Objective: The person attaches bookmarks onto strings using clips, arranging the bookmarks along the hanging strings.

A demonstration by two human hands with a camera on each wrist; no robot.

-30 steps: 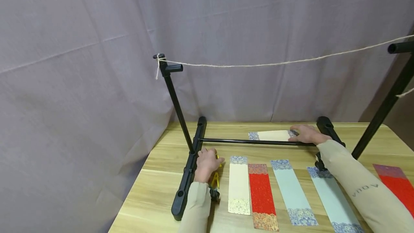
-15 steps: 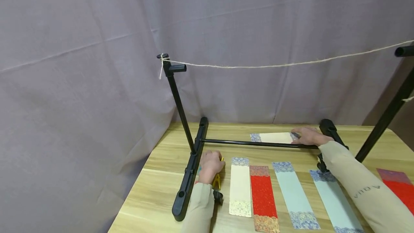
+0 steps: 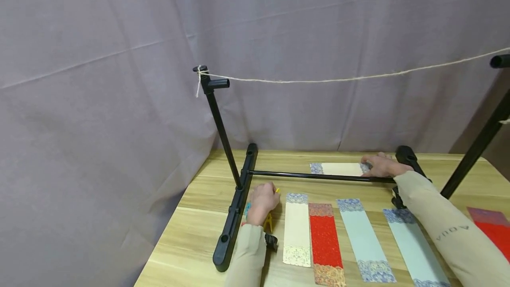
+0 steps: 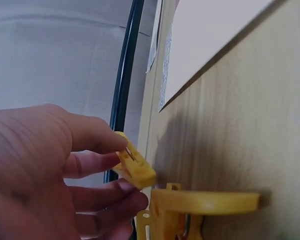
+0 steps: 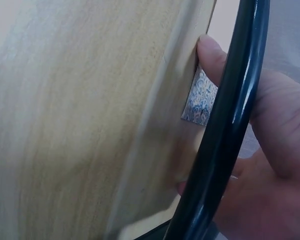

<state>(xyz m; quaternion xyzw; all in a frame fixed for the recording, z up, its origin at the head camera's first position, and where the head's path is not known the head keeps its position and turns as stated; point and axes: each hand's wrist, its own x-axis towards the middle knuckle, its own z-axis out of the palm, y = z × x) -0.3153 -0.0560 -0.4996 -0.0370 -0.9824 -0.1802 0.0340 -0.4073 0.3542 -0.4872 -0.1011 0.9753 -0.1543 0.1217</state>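
Observation:
My left hand (image 3: pixel 263 198) is low over the table beside the stand's left foot. Between thumb and fingers it pinches a small yellow clothespin (image 4: pixel 134 165), best seen in the left wrist view. Another yellow clothespin (image 4: pixel 205 202) lies close below that hand. Beyond the stand's crossbar, my right hand (image 3: pixel 380 165) touches the right end of a cream paper strip (image 3: pixel 342 169) with blue patterned ends. In the right wrist view its thumb (image 5: pixel 212 57) rests at the strip's edge; the bar (image 5: pixel 225 125) partly hides the hand, its fingers spread.
A black stand (image 3: pixel 218 127) carries a string (image 3: pixel 303 82) across the top. In front of the crossbar lie a cream strip (image 3: pixel 297 229), a red strip (image 3: pixel 326 238), two pale blue strips (image 3: pixel 364 236) and another red strip (image 3: pixel 494 231). A grey curtain (image 3: pixel 279 34) hangs behind.
My left hand has moved slightly right, its fingers now drawn in on a yellow clothespin. The right hand has stayed at the far strip's end. The view has shifted a little.

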